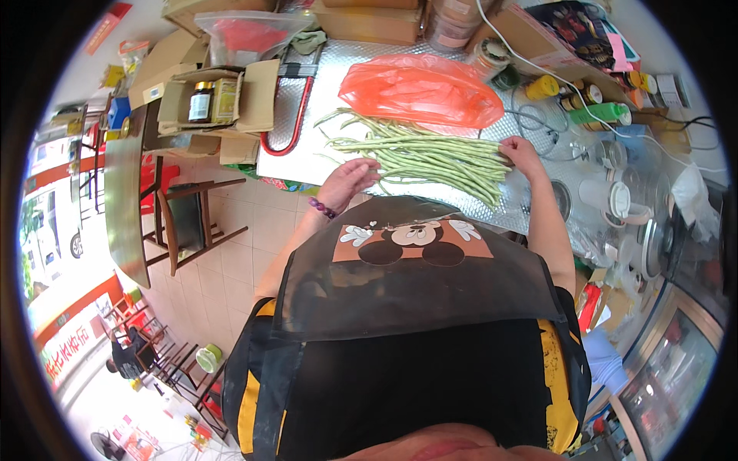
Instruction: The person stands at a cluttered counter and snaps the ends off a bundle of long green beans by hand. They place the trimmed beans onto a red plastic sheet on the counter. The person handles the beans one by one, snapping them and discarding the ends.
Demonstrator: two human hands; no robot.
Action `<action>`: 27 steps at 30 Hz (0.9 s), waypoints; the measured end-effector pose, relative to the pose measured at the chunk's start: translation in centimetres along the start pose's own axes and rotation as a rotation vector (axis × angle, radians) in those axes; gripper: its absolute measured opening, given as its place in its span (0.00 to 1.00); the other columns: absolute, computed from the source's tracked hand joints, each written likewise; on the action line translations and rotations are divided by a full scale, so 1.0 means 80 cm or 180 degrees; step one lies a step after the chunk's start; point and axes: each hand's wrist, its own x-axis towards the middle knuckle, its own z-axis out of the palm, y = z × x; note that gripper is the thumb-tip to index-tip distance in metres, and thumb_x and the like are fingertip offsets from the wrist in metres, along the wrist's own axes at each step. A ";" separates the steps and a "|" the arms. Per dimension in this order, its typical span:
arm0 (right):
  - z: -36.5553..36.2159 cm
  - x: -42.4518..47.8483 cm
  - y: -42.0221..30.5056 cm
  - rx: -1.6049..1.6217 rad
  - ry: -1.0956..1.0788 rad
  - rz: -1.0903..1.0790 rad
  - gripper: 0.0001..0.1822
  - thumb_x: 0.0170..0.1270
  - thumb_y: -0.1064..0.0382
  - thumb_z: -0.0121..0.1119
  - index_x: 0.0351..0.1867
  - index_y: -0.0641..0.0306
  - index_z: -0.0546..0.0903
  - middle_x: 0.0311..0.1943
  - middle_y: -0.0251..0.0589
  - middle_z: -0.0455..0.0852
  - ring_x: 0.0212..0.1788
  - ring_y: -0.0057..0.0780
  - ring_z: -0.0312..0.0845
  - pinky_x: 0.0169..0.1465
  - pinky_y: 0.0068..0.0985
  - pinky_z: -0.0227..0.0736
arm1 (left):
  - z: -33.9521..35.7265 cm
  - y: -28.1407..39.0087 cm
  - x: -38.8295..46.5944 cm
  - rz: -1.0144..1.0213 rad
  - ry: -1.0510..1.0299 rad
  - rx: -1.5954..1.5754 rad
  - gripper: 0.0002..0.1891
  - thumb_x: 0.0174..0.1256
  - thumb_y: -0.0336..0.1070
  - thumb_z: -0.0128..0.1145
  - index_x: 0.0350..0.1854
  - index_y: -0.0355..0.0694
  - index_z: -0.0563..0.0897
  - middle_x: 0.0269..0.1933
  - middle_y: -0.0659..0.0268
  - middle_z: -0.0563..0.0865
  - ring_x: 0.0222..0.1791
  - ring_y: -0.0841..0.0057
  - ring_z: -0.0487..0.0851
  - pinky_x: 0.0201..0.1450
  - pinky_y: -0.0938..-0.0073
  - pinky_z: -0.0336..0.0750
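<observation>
A bundle of green yardlong beans [429, 152] lies lengthwise across a silvery, textured tabletop [323, 78] in front of me. At the bundle's right end, the fingertips of my right hand [522, 157] pinch the bean ends. My left hand [350, 180], with a beaded bracelet on its wrist, is beside the lower left of the bundle. Its fingers are loosely curled and slightly apart, with nothing seen in them. Just behind the beans sits a crumpled red plastic bag [421, 92], touching the upper beans.
A red-framed hacksaw-like tool [297, 124] lies left of the beans, by an open cardboard box [199, 106] holding a bottle. Jars, bottles and a clear pitcher [602, 199] crowd the right side. A white cable [542, 69] crosses there. A wooden chair [190, 222] stands left.
</observation>
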 end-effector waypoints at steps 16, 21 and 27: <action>0.014 -0.196 -0.251 0.0476 0.0080 -0.2094 0.08 0.56 0.72 0.61 0.38 0.68 0.79 0.33 0.32 0.82 0.39 0.17 0.76 0.43 0.15 0.69 | 0.214 0.105 0.003 0.3271 -0.0099 0.3162 0.10 0.62 0.32 0.57 0.44 0.35 0.81 0.39 0.60 0.84 0.42 0.70 0.82 0.47 0.74 0.75; 0.023 -0.228 -0.280 0.0177 0.0461 -0.2575 0.12 0.55 0.73 0.62 0.42 0.68 0.79 0.34 0.34 0.83 0.38 0.21 0.77 0.45 0.18 0.71 | 0.246 0.131 -0.007 0.2076 -0.0777 0.2783 0.10 0.65 0.32 0.54 0.46 0.34 0.81 0.43 0.60 0.85 0.44 0.75 0.82 0.49 0.77 0.74; 0.023 -0.242 -0.271 0.0567 0.0709 -0.2330 0.11 0.57 0.71 0.60 0.43 0.68 0.80 0.35 0.39 0.85 0.36 0.22 0.79 0.44 0.20 0.73 | 0.243 0.128 -0.007 0.2589 -0.0500 0.3009 0.09 0.62 0.33 0.58 0.41 0.35 0.82 0.34 0.59 0.82 0.34 0.71 0.81 0.38 0.74 0.74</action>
